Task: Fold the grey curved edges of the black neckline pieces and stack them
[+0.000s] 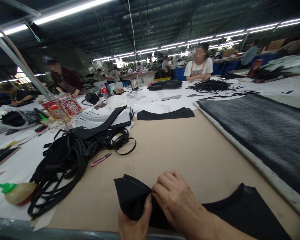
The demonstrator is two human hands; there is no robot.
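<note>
Near the front edge of the table lies a black fabric piece (240,210) with a curved edge, its left end lifted and folded over. My left hand (136,221) grips that raised end from below, thumb on the near side. Beside it, my right hand (176,196) pinches the fabric's top edge with bent fingers, close to the left thumb. The right forearm crosses over the middle of the piece and hides part of it. Farther back on the brown board (170,150) rests a stack of similar black curved pieces (166,114).
Black straps (65,160) lie heaped at left, beside pink-handled thread snips (101,160). A glue bottle (20,193) with a green nozzle sits at the left edge. Dark fabric (260,123) covers a padded board at right. Co-workers (200,65) are across the table.
</note>
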